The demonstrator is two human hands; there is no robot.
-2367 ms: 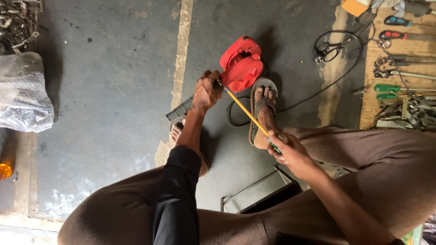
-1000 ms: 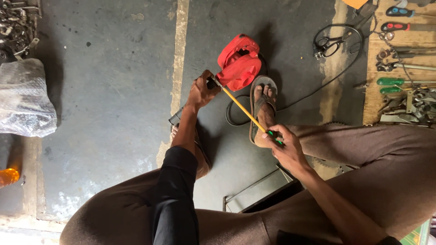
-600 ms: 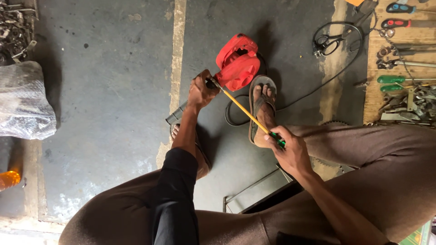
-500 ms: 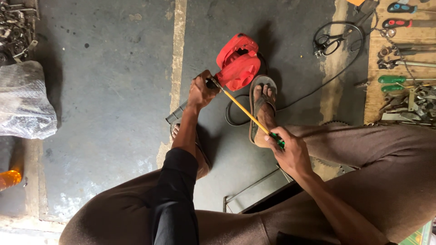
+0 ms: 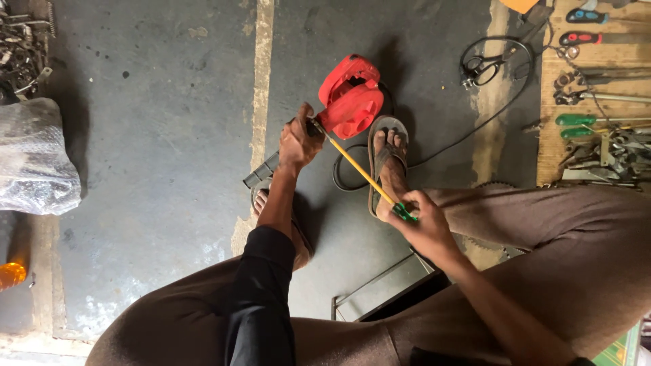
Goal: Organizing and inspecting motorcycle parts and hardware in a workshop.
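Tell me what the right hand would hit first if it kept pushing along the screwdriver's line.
Following the yellow screwdriver, the right hand would likely meet the red blower first, right beside the left hand. Depth is uncertain.

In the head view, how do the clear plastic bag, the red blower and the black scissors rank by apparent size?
1. Clear plastic bag, largest.
2. Red blower.
3. Black scissors, smallest.
All lie on the floor, so nearness hardly changes the order.
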